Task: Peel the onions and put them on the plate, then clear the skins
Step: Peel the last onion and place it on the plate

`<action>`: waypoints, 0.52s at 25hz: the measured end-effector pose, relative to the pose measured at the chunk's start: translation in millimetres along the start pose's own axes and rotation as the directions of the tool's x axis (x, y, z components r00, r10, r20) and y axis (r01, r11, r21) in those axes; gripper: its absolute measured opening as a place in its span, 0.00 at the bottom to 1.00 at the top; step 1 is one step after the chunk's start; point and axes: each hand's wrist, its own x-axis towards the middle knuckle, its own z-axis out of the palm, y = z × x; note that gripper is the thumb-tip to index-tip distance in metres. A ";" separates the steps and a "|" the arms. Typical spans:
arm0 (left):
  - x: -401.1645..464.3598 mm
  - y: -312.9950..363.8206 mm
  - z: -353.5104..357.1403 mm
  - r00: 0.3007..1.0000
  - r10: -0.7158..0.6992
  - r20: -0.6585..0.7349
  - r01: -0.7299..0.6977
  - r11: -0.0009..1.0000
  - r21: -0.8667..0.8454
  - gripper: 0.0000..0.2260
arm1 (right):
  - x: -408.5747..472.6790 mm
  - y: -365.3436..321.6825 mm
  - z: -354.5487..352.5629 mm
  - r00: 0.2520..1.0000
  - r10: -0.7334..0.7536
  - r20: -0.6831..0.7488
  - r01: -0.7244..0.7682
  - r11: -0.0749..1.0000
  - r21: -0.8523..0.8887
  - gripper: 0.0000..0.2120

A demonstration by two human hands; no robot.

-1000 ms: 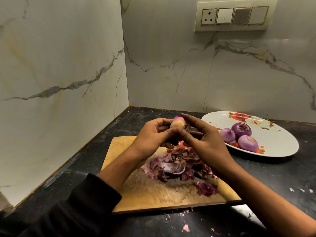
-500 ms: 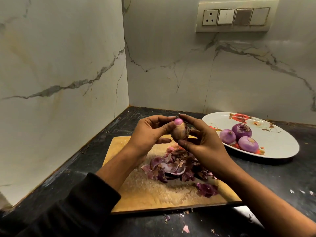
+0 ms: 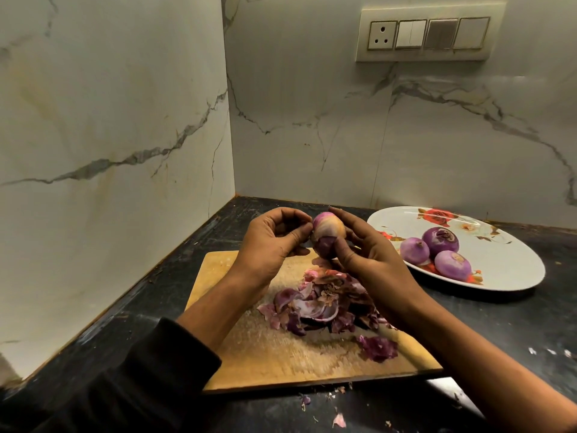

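Onion point(image 3: 327, 237) half-peeled, purple-yellow, held in both hands' fingers point(image 3: 345, 250).

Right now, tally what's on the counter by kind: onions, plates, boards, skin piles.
Peeled onions on the plate: 3
Onion in hand, part-peeled: 1, held by left hand and right hand
Plate: 1
Cutting board: 1
Skin pile: 1
Total: 7

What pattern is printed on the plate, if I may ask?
Red roses on white plate, head view.
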 end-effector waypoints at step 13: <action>-5.5 2.9 5.3 0.994 0.098 0.052 -0.110 0.934 0.341 0.08 | 3.6 5.6 -4.0 0.997 0.070 -0.046 -0.066 0.994 0.082 0.25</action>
